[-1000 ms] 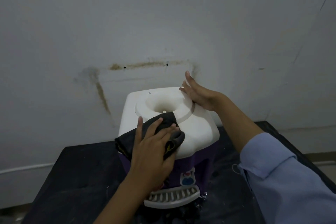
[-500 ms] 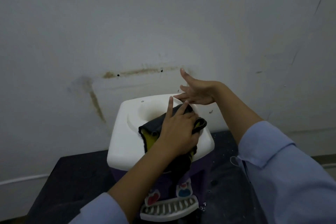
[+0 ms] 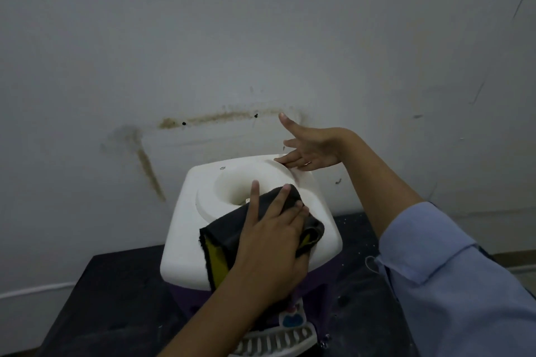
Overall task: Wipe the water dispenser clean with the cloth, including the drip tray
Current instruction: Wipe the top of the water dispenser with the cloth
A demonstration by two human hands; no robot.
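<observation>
The water dispenser has a white top with a round bottle well and a purple body below. My left hand presses a dark cloth with a yellow underside flat onto the front right of the white top, at the rim of the well. My right hand rests its fingertips on the back right edge of the top, fingers spread, holding nothing. The white slotted drip tray sticks out at the bottom front, partly hidden by my left forearm.
The dispenser stands on a dark, speckled table pushed against a stained white wall. A blue tap label shows above the tray. Table edges fall away at left and right.
My left hand slid the cloth from the front left of the top rightward over the well, then slightly back toward the front. My right hand lifted so that only its fingertips touch.
</observation>
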